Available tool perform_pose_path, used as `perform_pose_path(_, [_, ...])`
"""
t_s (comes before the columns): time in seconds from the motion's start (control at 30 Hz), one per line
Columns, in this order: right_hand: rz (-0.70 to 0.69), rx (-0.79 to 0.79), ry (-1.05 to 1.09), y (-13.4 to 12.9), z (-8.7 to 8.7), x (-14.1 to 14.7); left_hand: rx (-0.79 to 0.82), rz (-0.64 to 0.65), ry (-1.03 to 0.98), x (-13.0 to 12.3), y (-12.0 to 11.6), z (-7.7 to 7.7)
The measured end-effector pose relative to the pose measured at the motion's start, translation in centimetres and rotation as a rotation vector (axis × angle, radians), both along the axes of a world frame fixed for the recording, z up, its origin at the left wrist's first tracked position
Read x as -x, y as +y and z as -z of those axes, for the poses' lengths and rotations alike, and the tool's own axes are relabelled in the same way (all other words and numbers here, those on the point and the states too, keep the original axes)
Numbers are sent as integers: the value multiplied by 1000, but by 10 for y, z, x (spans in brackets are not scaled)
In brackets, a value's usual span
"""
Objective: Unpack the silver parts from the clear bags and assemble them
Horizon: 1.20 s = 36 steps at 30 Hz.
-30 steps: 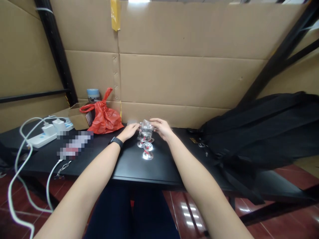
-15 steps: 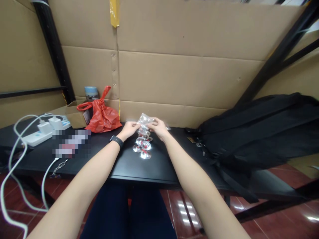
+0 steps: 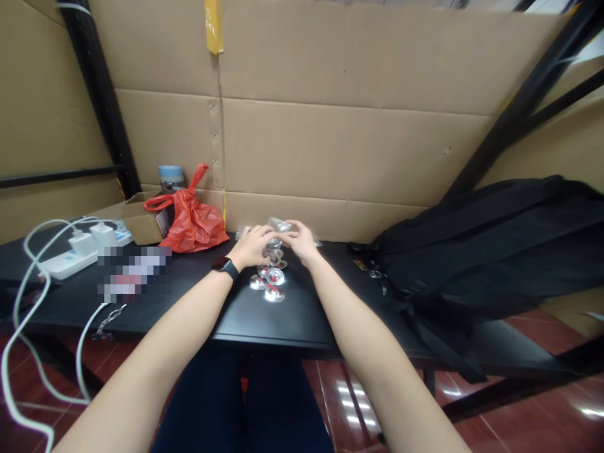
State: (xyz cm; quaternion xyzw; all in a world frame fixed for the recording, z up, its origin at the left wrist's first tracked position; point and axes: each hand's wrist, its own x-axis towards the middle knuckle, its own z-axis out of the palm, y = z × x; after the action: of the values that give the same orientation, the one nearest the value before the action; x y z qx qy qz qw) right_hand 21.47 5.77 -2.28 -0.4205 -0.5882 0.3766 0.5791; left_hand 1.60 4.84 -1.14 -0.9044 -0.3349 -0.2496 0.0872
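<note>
Several shiny silver discs with red centres lie in a loose cluster on the black table. Behind them my right hand pinches a clear plastic bag at its right side. My left hand, with a dark watch on the wrist, curls palm down over the far left of the discs, beside the bag. Its fingers are bent, and what lies under them is hidden. The upper discs are partly covered by my hands.
A tied red plastic bag, a small cardboard box and a blue-lidded jar stand at the back left. A power strip with white cables lies farther left. A black backpack fills the right side. Cardboard walls the back.
My left hand has left its pinch on the bag's left edge and turned over, palm down, above the discs. The bag has sunk a little; my right hand stays on it.
</note>
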Motion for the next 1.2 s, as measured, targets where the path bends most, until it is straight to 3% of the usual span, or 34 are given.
perform_pose_path(0.2, [24,-39,41,2,-3,3,-121,-50,2,2,5,-2])
perform_pose_path(0.3, [23,-43,31,6,-4,2,-151,-176,-64,7,11,-5])
perform_pose_path(0.43, [134,-48,-61,15,1,-9,-162,-357,-215,32,26,-4])
perform_pose_path(0.63, [230,-121,-275,28,16,-26,109,-148,-171,71,44,5])
perform_pose_path(0.73, [241,-141,-337,29,18,-27,166,-147,-90,69,47,8])
perform_pose_path(0.87, [245,-157,-370,28,16,-24,61,-231,33,56,50,13])
perform_pose_path(1.2, [262,-137,-390,25,13,-24,-75,-432,43,46,65,26])
